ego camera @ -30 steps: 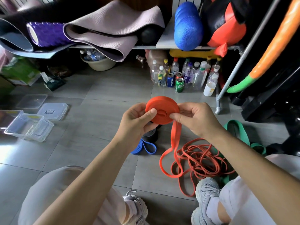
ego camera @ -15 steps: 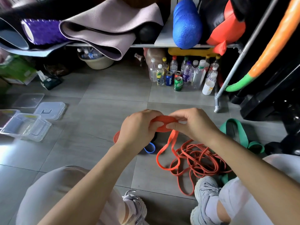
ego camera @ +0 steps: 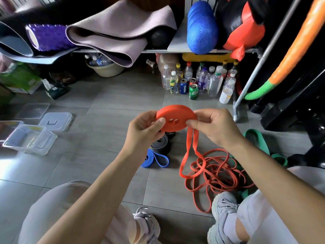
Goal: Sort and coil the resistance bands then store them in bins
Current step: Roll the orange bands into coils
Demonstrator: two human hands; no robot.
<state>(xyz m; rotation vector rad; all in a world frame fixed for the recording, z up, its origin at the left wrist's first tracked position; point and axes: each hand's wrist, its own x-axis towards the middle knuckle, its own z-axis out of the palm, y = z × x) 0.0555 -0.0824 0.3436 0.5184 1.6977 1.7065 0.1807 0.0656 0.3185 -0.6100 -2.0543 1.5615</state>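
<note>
Orange coil [ego camera: 175, 117]: a flat, tightly wound disc of orange band, held in the air above the floor [ego camera: 105, 138], between both hands
Left hand [ego camera: 144, 132]: pinches the coil's left edge, thumb on the near face, fingers curled behind
Right hand [ego camera: 216, 127]: pinches the coil's right edge, where the unwound band leaves it
Loose orange band [ego camera: 211, 173]: hangs as a double strand from the coil's right edge to a tangled heap on the floor, below and right of the coil
Black band [ego camera: 161, 146]: rolled up, on the floor just below the coil
Blue band [ego camera: 154, 160]: folded flat, below the coil, on the near side of the black band
Green band [ego camera: 260, 143]: on the floor right of the coil, partly under the orange heap
Clear bins [ego camera: 29, 140]: open, on the floor well left of the coil, with lids [ego camera: 56, 118] lying beside them
Bottles and cans [ego camera: 198, 83]: standing on the floor beyond the coil
</note>
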